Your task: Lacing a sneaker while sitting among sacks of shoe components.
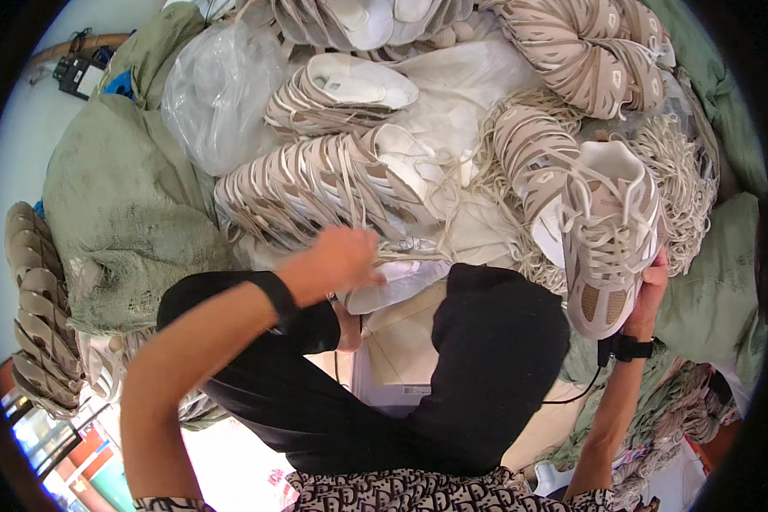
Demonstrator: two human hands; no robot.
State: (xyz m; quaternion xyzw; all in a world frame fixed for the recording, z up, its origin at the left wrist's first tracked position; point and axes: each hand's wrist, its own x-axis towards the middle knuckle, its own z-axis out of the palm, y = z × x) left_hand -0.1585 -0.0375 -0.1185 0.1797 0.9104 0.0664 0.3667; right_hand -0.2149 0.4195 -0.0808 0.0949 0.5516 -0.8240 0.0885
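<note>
My right hand (648, 299) grips a beige and white sneaker (610, 243) along its right side near the toe. The sneaker's toe points toward me, and pale laces criss-cross its front. My left hand (341, 260) is above my left knee, curled and slightly blurred; whatever is in its fingers cannot be made out. Just beyond it lies a row of nested beige shoe uppers (316, 188) with loose laces hanging over them. A white insole-like piece (397, 286) shows beside that hand, between my knees.
Bundles of pale laces (670, 179) lie beyond the sneaker. More nested uppers (580, 55) are stacked at the far right. A clear plastic bag (222, 94) and a green sack (119, 213) stand on the left. Another stack of uppers (38, 299) sits at the left edge.
</note>
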